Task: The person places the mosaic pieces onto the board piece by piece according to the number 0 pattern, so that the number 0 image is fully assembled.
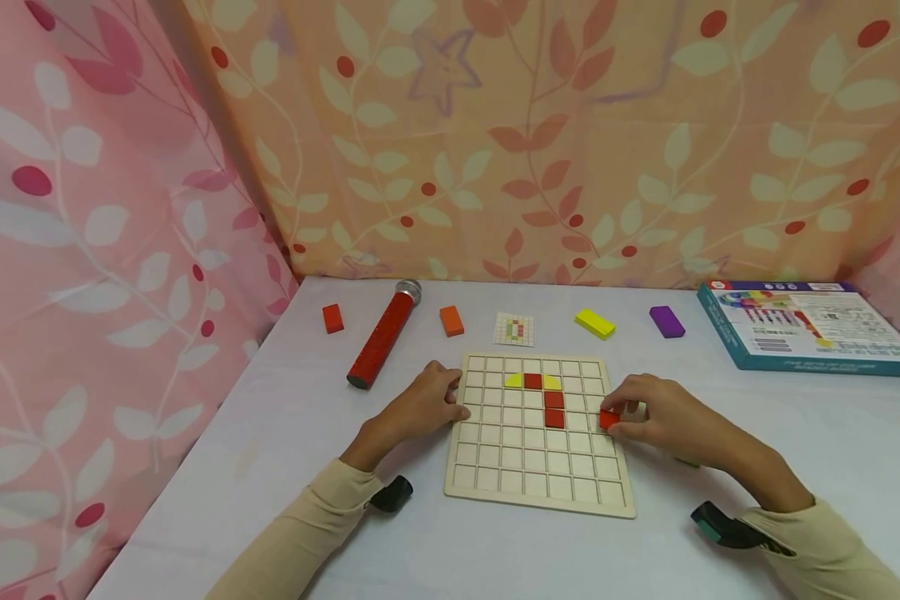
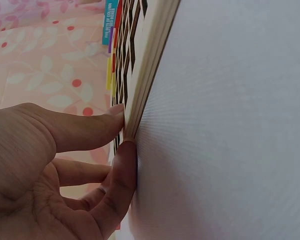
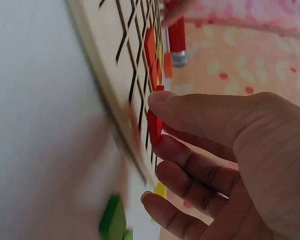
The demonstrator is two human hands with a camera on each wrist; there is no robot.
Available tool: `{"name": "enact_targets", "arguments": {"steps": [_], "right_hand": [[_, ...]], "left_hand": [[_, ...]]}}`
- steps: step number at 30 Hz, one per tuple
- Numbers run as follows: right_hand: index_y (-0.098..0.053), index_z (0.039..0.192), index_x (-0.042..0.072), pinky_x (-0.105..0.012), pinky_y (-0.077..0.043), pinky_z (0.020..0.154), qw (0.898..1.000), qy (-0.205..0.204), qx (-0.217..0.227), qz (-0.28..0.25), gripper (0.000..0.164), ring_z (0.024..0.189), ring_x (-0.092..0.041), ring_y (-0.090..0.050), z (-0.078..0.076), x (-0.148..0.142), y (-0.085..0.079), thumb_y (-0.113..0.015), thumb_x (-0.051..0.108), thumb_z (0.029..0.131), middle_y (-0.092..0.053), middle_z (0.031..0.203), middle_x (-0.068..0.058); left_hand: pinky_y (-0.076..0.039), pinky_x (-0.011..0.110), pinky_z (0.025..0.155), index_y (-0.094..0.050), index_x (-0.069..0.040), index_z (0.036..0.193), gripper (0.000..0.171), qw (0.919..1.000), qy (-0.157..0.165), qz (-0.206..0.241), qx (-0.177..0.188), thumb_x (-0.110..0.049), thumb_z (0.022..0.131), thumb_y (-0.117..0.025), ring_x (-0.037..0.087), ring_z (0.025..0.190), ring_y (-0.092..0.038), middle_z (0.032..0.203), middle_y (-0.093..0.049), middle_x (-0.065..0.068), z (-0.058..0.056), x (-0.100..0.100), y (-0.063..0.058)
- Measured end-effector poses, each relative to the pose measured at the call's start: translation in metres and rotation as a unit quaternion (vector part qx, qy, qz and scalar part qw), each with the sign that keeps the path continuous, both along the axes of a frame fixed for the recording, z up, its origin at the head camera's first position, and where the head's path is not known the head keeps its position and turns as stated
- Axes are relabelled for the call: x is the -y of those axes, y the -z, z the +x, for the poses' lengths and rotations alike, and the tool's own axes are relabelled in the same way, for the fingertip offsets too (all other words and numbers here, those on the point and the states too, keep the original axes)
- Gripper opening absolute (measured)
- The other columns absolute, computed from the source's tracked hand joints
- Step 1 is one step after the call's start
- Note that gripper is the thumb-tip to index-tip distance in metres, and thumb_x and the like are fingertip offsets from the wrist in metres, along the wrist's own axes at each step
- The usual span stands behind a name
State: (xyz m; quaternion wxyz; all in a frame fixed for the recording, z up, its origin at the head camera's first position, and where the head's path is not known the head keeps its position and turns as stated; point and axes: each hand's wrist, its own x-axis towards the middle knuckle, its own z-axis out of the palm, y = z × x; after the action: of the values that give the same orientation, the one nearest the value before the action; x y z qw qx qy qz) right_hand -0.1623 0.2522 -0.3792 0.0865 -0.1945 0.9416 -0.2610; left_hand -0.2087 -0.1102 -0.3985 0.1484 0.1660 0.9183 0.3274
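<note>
A pale wooden grid board (image 1: 495,479) lies on the white table. My left hand (image 1: 417,404) pinches its left edge, thumb on the top face and a finger at the side. Over the board's right edge, my right hand (image 1: 667,417) holds a small red square tile (image 3: 155,122) between thumb and fingertips. Three red squares (image 1: 554,418) sit in the board's upper cells, one in the top group and two stacked below to its right. Rounded yellow pieces (image 1: 513,381) flank the upper red square on both sides.
Behind the board lie a red block (image 1: 333,318), a red microphone (image 1: 381,340), an orange block (image 1: 452,322), a pattern card (image 1: 514,332), a yellow block (image 1: 595,323), a purple block (image 1: 667,322) and a flat box (image 1: 817,333). A green block (image 3: 112,217) is near my right wrist.
</note>
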Motion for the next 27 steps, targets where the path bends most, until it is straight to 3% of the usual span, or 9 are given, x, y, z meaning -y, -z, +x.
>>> {"name": "enact_targets", "arguments": {"steps": [5,12,19,27], "right_hand": [[-0.079,0.113,0.02,-0.033,-0.052,0.086,0.999,-0.038,0.007,-0.007,0.027,0.103,-0.017,-0.057,-0.003,0.029,0.003,-0.085,0.033,0.09,-0.067,0.107,0.008],[-0.079,0.111,0.02,-0.031,-0.051,0.084,0.994,-0.105,-0.029,-0.004,0.023,0.098,-0.014,-0.054,-0.004,0.052,0.009,-0.084,0.031,0.092,-0.063,0.099,0.011],[-0.078,0.114,0.022,-0.036,-0.053,0.091,0.995,-0.097,-0.017,0.011,0.025,0.104,-0.014,-0.054,-0.002,0.057,0.008,-0.084,0.032,0.092,-0.064,0.106,0.011],[-0.08,0.112,0.022,-0.041,-0.053,0.095,0.993,-0.111,-0.034,0.017,0.022,0.107,-0.014,-0.057,-0.002,0.055,0.01,-0.083,0.031,0.092,-0.067,0.108,0.012]], "left_hand": [[-0.044,0.03,0.078,-0.051,0.007,0.151,0.068,1.0,0.0,-0.003,-0.001,-0.013,0.094,-0.082,0.019,0.097,-0.053,0.11,-0.051,0.011,0.001,-0.001,0.0],[-0.044,0.03,0.077,-0.051,0.006,0.15,0.067,1.0,-0.002,-0.001,0.0,-0.013,0.094,-0.082,0.02,0.097,-0.053,0.108,-0.05,0.011,0.0,-0.003,-0.001],[-0.044,0.03,0.077,-0.051,0.007,0.151,0.068,1.0,-0.002,-0.001,-0.001,-0.013,0.094,-0.083,0.019,0.096,-0.052,0.107,-0.05,0.011,0.0,-0.002,-0.002],[-0.044,0.029,0.077,-0.051,0.007,0.151,0.069,1.0,-0.003,0.001,0.0,-0.012,0.093,-0.083,0.019,0.096,-0.053,0.108,-0.051,0.011,-0.001,0.0,0.0]]}}
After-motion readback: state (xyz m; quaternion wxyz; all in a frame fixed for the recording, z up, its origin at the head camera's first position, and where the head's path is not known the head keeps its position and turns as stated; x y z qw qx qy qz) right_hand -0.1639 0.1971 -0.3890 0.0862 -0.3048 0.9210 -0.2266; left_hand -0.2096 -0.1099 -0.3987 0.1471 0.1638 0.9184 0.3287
